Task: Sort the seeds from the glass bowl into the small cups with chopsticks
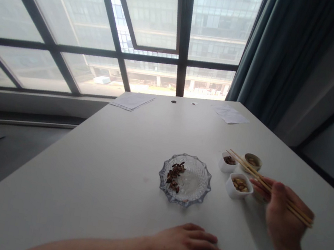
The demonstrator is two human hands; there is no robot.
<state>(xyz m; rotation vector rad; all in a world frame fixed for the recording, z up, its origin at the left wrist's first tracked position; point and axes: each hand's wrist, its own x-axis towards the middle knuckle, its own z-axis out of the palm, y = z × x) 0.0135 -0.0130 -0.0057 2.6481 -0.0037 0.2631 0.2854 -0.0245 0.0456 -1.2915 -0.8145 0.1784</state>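
My right hand grips a pair of wooden chopsticks, their tips above a small white cup of dark brown seeds. Just left of that hand stands another white cup with pale yellowish pieces in it. Behind them is a round bowl, partly covered by the chopsticks. A scalloped glass dish sits left of the cups, with dark brown elongated seeds heaped on its left side. My left hand lies flat on the table in front of the dish, fingers spread and holding nothing.
The white table reaches to a large window. Sheets of paper lie at its far left corner and another sheet at the far right. Two small round holes are near the back edge. A dark curtain hangs at the right.
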